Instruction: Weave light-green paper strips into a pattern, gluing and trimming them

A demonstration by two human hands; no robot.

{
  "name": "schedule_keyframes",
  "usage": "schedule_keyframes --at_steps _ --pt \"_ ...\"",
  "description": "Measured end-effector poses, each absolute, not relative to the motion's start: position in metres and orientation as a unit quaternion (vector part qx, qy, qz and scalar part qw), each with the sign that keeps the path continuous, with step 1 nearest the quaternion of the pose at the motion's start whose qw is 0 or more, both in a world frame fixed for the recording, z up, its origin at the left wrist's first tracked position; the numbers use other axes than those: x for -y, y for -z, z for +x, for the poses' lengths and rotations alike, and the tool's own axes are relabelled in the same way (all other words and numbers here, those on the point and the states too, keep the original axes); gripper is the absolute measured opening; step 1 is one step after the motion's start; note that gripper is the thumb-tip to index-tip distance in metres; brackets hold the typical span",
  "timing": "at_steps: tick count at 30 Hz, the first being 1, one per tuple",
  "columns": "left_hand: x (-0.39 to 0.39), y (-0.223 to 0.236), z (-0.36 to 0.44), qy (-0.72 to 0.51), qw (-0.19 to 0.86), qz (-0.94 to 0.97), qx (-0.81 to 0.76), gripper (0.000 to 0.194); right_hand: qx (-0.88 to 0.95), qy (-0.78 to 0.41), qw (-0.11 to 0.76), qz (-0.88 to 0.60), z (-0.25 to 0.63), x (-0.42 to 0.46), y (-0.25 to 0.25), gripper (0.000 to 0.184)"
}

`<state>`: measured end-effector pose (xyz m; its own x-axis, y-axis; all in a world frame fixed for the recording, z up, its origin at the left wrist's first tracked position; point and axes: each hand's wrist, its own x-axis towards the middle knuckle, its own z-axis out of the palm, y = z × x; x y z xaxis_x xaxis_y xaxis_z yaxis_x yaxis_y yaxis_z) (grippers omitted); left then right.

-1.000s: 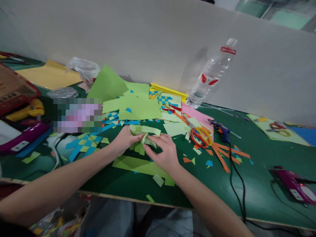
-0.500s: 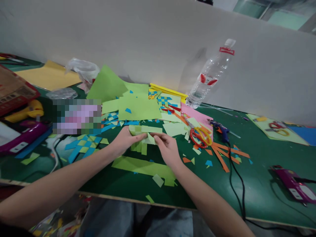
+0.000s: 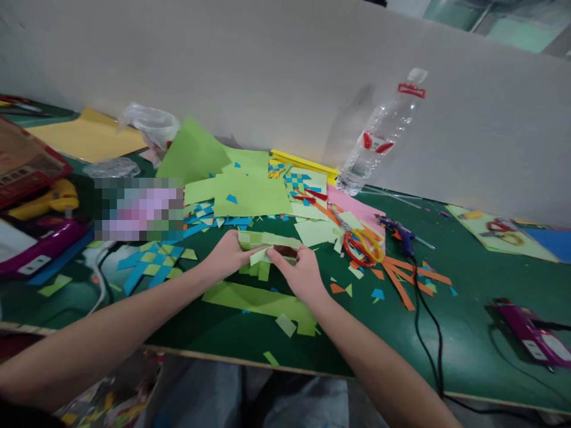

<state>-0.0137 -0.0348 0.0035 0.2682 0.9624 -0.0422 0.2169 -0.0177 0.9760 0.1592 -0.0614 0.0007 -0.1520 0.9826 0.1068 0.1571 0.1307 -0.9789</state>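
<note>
Both hands grip one light-green woven paper piece (image 3: 267, 239) above the table. My left hand (image 3: 225, 258) is closed on its left end, and my right hand (image 3: 300, 267) pinches a pale flap at its middle and right. Loose strips (image 3: 256, 270) hang from its lower side. Below lies a long flat green paper strip (image 3: 254, 300), with a pale paper square (image 3: 285, 325) near it. A blue-and-green woven paper piece (image 3: 156, 261) rests to the left of my left hand. Farther back is a green paper sheet (image 3: 254, 196).
Scissors with red and yellow handles (image 3: 362, 246) lie right of my hands among orange strips (image 3: 401, 282). A blue glue gun (image 3: 401, 235) trails a black cord. A plastic bottle (image 3: 375, 139) leans against the wall. Purple power strips (image 3: 533, 333) sit at both sides.
The pale flap has been folded over to the left under my right thumb. Both hands and the green woven piece have shifted slightly; the table things look the same.
</note>
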Motion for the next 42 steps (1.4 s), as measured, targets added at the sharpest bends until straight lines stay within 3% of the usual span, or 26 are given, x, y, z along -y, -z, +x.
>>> schedule_keyframes --at_steps 4,10,14,26,42 --pt "0.036 -0.001 -0.015 -0.356 0.504 0.625 -0.479 0.03 0.618 -0.421 0.439 -0.498 0.162 0.061 -0.003 0.028" --pt "0.036 0.005 -0.017 -0.402 0.482 0.617 -0.475 0.048 0.624 -0.383 0.449 -0.512 0.163 0.059 -0.003 0.029" --pt "0.035 0.002 -0.017 -0.361 0.528 0.629 -0.441 0.037 0.625 -0.378 0.455 -0.51 0.163 0.06 -0.002 0.029" --pt "0.033 0.008 -0.018 -0.382 0.573 0.551 -0.471 0.045 0.594 -0.411 0.448 -0.528 0.168 0.056 -0.004 0.036" --pt "0.031 0.005 -0.021 -0.343 0.51 0.632 -0.473 0.045 0.6 -0.419 0.451 -0.511 0.166 0.058 -0.004 0.025"
